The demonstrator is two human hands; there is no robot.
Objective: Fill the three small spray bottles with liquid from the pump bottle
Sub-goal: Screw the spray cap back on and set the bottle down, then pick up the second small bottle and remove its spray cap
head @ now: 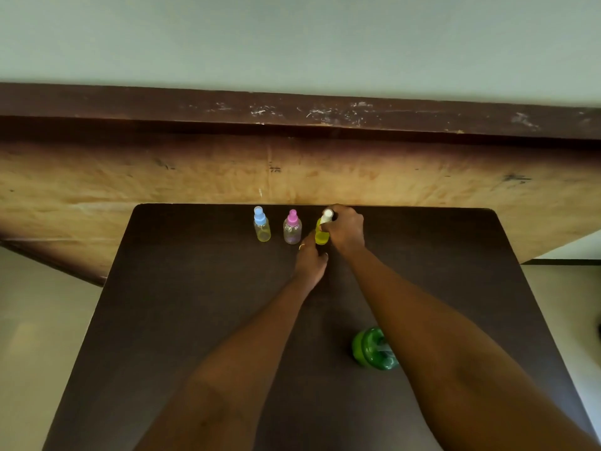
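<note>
Three risks are noted from this position. (1) The white-capped bottle (pixel 322 236) stands close to the far edge of the table (pixel 195 320); a sideways pull on its top could tip it or push it off the back. (2) If the cap is being turned, a crooked or loose seat would be expected to let the yellow liquid leak. (3) The pink-capped bottle (pixel 292 227) stands just beside it on the left and could be knocked by the left hand (pixel 310 263). Its contents look paler than its neighbours', so it is judged possibly not filled yet.

Positions:
- The white-capped bottle is held upright at the right end of the row.
- The right hand (pixel 346 229) is curled round its cap and neck from the right, with the cap tip showing above the fingers.
- The left hand is placed just in front of the bottle, fingers reaching to its lower body. Whether they grip or only touch cannot be told.
- The blue-capped bottle (pixel 261 224) stands at the left end, apart from both hands, with yellowish liquid visible.
- The pump bottle (pixel 374 348) is set near the person, well apart from the row and partly hidden under the right forearm.
</note>
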